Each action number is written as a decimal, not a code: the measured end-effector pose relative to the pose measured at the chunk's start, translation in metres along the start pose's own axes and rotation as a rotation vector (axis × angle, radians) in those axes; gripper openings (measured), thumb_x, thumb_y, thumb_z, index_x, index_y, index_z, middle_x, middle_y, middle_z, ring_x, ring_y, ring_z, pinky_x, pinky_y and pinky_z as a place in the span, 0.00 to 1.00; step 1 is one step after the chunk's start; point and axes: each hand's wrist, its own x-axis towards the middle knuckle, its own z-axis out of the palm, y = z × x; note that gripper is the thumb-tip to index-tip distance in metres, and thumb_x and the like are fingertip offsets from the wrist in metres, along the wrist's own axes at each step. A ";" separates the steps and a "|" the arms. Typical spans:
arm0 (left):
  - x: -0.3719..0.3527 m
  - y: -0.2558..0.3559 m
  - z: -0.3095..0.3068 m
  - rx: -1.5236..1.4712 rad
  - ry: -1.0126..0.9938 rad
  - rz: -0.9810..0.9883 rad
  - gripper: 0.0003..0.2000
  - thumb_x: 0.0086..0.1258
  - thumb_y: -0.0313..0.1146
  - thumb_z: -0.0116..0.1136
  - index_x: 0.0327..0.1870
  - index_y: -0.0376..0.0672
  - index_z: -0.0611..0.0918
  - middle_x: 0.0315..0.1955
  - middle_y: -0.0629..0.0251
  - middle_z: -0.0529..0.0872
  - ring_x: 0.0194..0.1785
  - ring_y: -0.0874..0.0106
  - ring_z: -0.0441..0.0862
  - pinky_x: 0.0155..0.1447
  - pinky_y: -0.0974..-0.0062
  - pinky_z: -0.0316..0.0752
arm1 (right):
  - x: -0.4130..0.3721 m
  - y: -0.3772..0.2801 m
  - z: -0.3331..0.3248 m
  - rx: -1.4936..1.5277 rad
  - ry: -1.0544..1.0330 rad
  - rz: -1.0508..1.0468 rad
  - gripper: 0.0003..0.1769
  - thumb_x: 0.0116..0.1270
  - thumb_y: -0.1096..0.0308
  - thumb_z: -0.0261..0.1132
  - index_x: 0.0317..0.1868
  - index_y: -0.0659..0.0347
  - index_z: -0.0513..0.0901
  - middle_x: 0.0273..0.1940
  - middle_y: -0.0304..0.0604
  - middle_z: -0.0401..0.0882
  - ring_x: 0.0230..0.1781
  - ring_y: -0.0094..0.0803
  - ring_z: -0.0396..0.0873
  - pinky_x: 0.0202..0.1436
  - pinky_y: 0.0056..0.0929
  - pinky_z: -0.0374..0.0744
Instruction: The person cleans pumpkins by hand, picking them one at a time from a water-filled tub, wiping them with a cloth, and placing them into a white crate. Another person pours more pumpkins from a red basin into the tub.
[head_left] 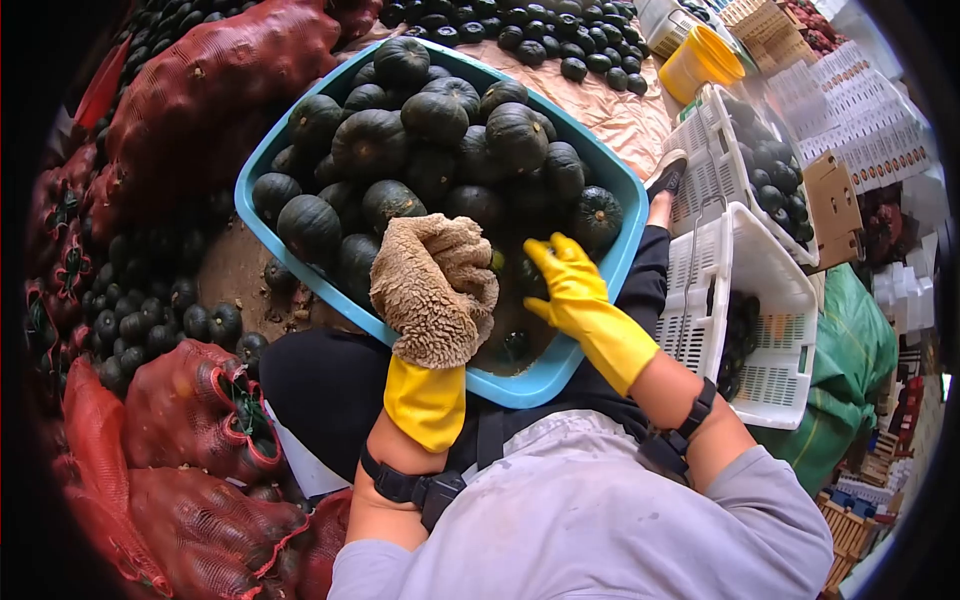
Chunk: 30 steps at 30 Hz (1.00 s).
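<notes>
In the head view a blue tub [622,290] stands between my legs, heaped with dark green squashes [370,142]. Its near end shows murky water [545,345]. My left hand [435,290] is over this end, wrapped in a fluffy brown cloth [420,310] above a yellow rubber glove cuff; its fingers look curled under the cloth. My right hand [568,285], in a yellow rubber glove, reaches in over the right rim. Thumb and fingers are apart, beside a shadowed squash between the two hands.
Red mesh sacks [205,85] of squashes crowd the left side, with loose squashes [140,325] among them. White plastic crates [780,370] holding squashes stand right, beside a green sack [850,360]. A yellow bucket [700,62] and more squashes [575,68] lie beyond the tub.
</notes>
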 end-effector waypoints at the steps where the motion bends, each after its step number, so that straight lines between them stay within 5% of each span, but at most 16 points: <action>1: 0.002 -0.003 0.000 -0.034 0.014 0.019 0.17 0.85 0.40 0.47 0.60 0.37 0.78 0.50 0.52 0.88 0.47 0.60 0.89 0.43 0.65 0.88 | 0.008 -0.009 0.002 -0.102 -0.080 0.068 0.54 0.55 0.60 0.86 0.83 0.45 0.70 0.81 0.64 0.66 0.81 0.62 0.66 0.82 0.51 0.71; 3: -0.003 -0.002 0.032 0.170 0.200 0.134 0.17 0.81 0.42 0.48 0.52 0.38 0.84 0.41 0.57 0.93 0.40 0.64 0.91 0.37 0.65 0.87 | 0.023 -0.030 0.010 -0.301 -0.248 0.199 0.56 0.53 0.62 0.86 0.83 0.44 0.69 0.81 0.62 0.66 0.82 0.62 0.65 0.80 0.50 0.75; 6: -0.007 -0.007 0.035 0.378 0.163 0.276 0.17 0.85 0.40 0.47 0.62 0.37 0.77 0.50 0.55 0.89 0.43 0.64 0.90 0.41 0.69 0.88 | 0.041 -0.028 0.004 -0.187 -0.312 0.227 0.56 0.51 0.63 0.86 0.82 0.44 0.69 0.78 0.62 0.69 0.80 0.61 0.67 0.76 0.50 0.78; 7: -0.008 -0.007 0.040 0.407 0.189 0.288 0.17 0.85 0.40 0.48 0.62 0.37 0.77 0.50 0.55 0.89 0.42 0.64 0.90 0.40 0.70 0.89 | 0.040 -0.021 0.004 -0.121 -0.265 0.185 0.56 0.53 0.58 0.87 0.82 0.48 0.69 0.74 0.61 0.75 0.76 0.54 0.74 0.74 0.46 0.79; 10: 0.004 -0.003 0.054 0.180 0.394 0.194 0.17 0.81 0.40 0.51 0.51 0.36 0.86 0.39 0.54 0.93 0.32 0.60 0.89 0.34 0.68 0.88 | 0.040 0.027 0.006 0.557 -0.358 0.305 0.54 0.58 0.49 0.85 0.81 0.55 0.70 0.69 0.57 0.80 0.68 0.45 0.81 0.70 0.42 0.81; 12: 0.003 0.002 0.052 0.162 0.383 0.086 0.19 0.82 0.43 0.49 0.51 0.37 0.86 0.38 0.54 0.93 0.31 0.60 0.88 0.34 0.64 0.86 | 0.036 0.051 0.007 1.022 -0.378 0.462 0.46 0.70 0.43 0.79 0.79 0.61 0.73 0.68 0.53 0.80 0.66 0.41 0.82 0.66 0.41 0.82; 18: 0.000 0.006 0.046 0.203 0.321 0.014 0.22 0.84 0.46 0.43 0.53 0.39 0.86 0.37 0.54 0.94 0.32 0.58 0.88 0.36 0.56 0.84 | 0.035 0.033 -0.008 0.976 -0.254 0.427 0.49 0.70 0.45 0.78 0.83 0.58 0.68 0.74 0.58 0.76 0.72 0.47 0.78 0.70 0.45 0.81; 20: -0.003 -0.002 0.039 0.508 0.206 0.176 0.21 0.83 0.44 0.45 0.60 0.36 0.82 0.44 0.51 0.93 0.37 0.58 0.89 0.41 0.56 0.88 | 0.030 0.015 -0.011 0.736 -0.161 0.486 0.54 0.65 0.46 0.81 0.84 0.58 0.67 0.77 0.59 0.73 0.74 0.49 0.76 0.73 0.46 0.80; 22: -0.002 -0.008 0.026 0.795 0.054 0.362 0.22 0.83 0.43 0.45 0.63 0.35 0.80 0.48 0.50 0.92 0.39 0.58 0.90 0.45 0.57 0.89 | 0.027 0.010 0.028 0.602 0.132 0.378 0.55 0.61 0.52 0.85 0.83 0.58 0.66 0.70 0.57 0.80 0.69 0.47 0.81 0.74 0.47 0.77; 25: -0.004 0.004 0.026 0.490 0.087 0.125 0.23 0.83 0.42 0.43 0.67 0.33 0.76 0.51 0.48 0.91 0.42 0.59 0.91 0.49 0.60 0.91 | 0.018 0.013 -0.004 1.320 -0.125 0.552 0.42 0.67 0.56 0.82 0.77 0.53 0.73 0.67 0.44 0.82 0.68 0.35 0.83 0.71 0.42 0.82; 26: -0.003 0.001 0.028 0.780 -0.024 0.309 0.23 0.84 0.41 0.40 0.66 0.32 0.78 0.49 0.50 0.92 0.41 0.60 0.91 0.49 0.64 0.91 | 0.015 0.016 -0.004 1.460 -0.118 0.457 0.41 0.69 0.57 0.82 0.77 0.52 0.72 0.68 0.43 0.82 0.68 0.35 0.83 0.70 0.42 0.83; 28: -0.006 0.015 0.048 0.285 0.195 0.042 0.23 0.84 0.41 0.40 0.64 0.31 0.79 0.46 0.51 0.92 0.41 0.62 0.91 0.47 0.66 0.90 | 0.009 0.022 -0.004 1.720 -0.104 0.248 0.38 0.71 0.58 0.80 0.77 0.51 0.72 0.68 0.42 0.82 0.67 0.34 0.84 0.69 0.41 0.85; 30: -0.010 0.016 0.049 0.309 0.144 0.080 0.22 0.83 0.40 0.44 0.62 0.30 0.80 0.43 0.52 0.93 0.39 0.65 0.91 0.48 0.68 0.90 | 0.004 0.019 -0.012 1.795 -0.089 0.186 0.35 0.75 0.61 0.78 0.77 0.50 0.72 0.68 0.41 0.81 0.68 0.35 0.83 0.69 0.40 0.85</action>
